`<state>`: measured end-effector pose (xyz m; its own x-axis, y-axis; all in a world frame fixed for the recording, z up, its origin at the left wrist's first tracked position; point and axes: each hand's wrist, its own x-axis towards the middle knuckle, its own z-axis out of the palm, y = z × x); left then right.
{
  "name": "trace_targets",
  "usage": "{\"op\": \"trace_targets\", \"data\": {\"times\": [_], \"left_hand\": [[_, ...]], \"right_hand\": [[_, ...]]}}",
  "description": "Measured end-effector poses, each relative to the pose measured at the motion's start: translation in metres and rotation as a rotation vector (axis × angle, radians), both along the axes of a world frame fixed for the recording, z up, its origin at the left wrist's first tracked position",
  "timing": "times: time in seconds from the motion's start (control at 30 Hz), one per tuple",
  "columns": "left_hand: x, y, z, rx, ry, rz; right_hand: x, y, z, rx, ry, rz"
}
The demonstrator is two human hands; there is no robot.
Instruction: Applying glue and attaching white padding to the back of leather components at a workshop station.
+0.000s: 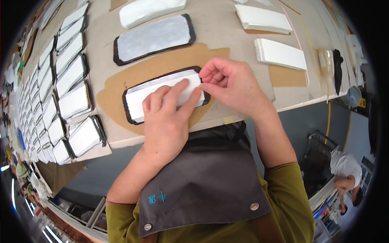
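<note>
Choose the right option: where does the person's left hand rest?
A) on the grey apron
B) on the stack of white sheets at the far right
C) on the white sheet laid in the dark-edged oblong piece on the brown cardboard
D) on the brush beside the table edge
C: the left hand lies flat on the white sheet inside the dark-edged oblong piece, while the right hand pinches its right end.

A craft workshop: rows of identical dark-edged white pieces [60,93] cover a cardboard-topped desk [227,32], beside stacked white sheets [281,53] and a glue bottle [325,60].
</note>
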<state>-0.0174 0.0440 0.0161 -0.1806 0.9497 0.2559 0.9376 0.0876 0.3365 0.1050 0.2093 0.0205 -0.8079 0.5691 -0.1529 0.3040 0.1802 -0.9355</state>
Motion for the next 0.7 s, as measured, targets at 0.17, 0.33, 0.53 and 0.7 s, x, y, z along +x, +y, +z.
{"op": "trace_targets", "data": {"times": [0.17, 0.33, 0.53, 0.7], "left_hand": [[-0.001, -0.008, 0.000, -0.012, 0.013, 0.032], [-0.019, -0.036, 0.011, 0.232, -0.442, 0.037], [-0.063, -0.078, 0.008, 0.298, -0.339, 0.410], [-0.058, -0.084, 0.005, 0.164, -0.297, 0.376]], "right_hand": [[-0.005, -0.007, -0.002, -0.008, -0.061, -0.064], [-0.004, -0.007, 0.002, -0.023, -0.102, -0.101], [-0.009, -0.005, 0.006, -0.033, -0.116, -0.059], [-0.009, -0.007, 0.007, -0.022, -0.116, -0.044]]}}
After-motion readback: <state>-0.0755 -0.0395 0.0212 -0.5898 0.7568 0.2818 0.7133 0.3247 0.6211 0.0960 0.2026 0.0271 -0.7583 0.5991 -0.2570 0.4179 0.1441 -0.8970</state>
